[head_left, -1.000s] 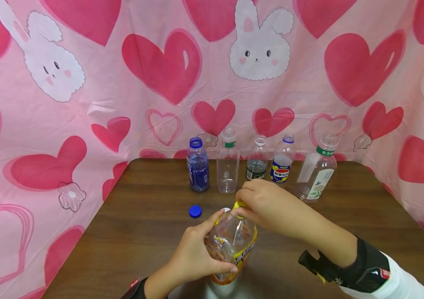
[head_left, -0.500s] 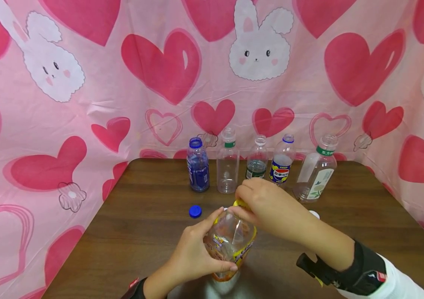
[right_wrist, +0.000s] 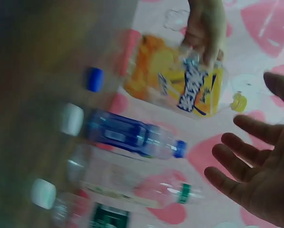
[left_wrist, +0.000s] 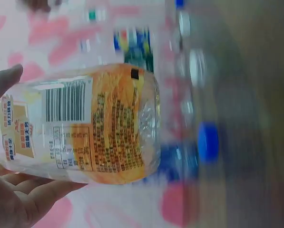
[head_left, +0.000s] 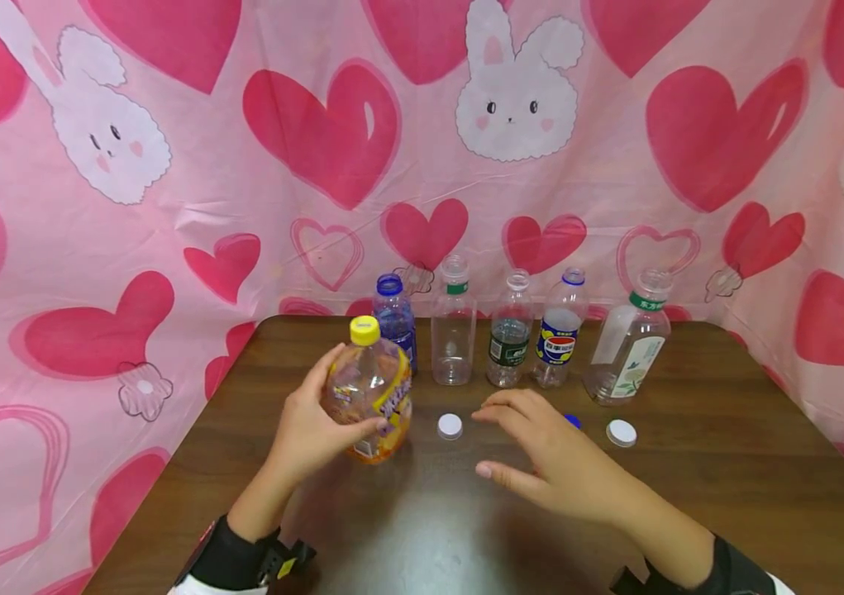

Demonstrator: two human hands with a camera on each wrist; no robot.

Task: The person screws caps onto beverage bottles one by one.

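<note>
Our left hand (head_left: 306,431) gripped the yellow-capped bottle (head_left: 373,405); our right hand (head_left: 557,463) hung empty, spread. We judged a light, upright hold best, clear of the far blue bottle (head_left: 396,318).

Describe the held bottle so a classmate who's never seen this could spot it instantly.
At the brown wood-grain table before the pink heart-print backdrop, find the left hand. It grips a clear bottle with a yellow-and-orange label; its yellow cap sets it apart, since the five bottles behind stand uncapped.
</note>
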